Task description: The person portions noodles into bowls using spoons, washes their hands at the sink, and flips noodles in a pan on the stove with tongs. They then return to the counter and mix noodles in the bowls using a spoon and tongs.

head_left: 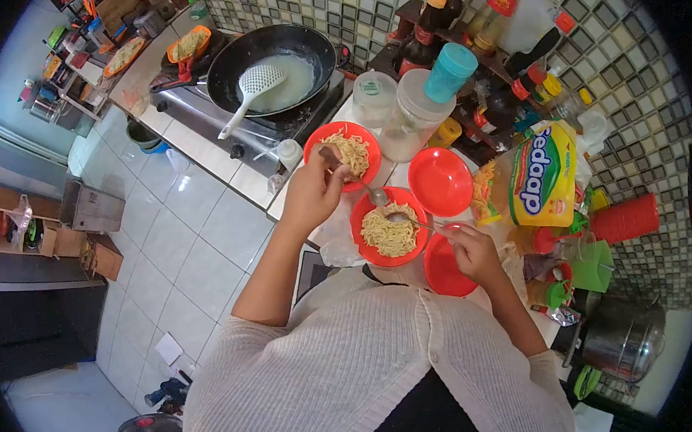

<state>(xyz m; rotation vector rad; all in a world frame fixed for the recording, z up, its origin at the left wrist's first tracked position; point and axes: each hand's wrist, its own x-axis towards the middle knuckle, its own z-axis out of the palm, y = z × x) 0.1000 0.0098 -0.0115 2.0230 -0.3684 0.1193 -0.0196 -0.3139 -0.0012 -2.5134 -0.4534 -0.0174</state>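
My left hand (316, 188) is closed round a dark-handled spoon (378, 196), its tip over the far rim of a red bowl (422, 247). My right hand (471, 249) grips a metal spoon (428, 226); its head rests on the noodles (388, 235) in that same bowl. Both tips are close together above the noodles. Just beyond, a second red bowl (374, 147) holds more noodles (350, 152), partly covered by my left hand. Two more red bowls stand on the right, one upper (440, 182) and one lower (444, 269), the lower partly behind my right hand.
A black wok (316, 47) with whitish liquid and a white slotted ladle (262, 80) sits on the stove (189, 119). Clear plastic jars (415, 113), sauce bottles (427, 33) and a yellow Sedaap pack (544, 176) crowd the wall side. Stacked red bowls (625, 219) stand far right.
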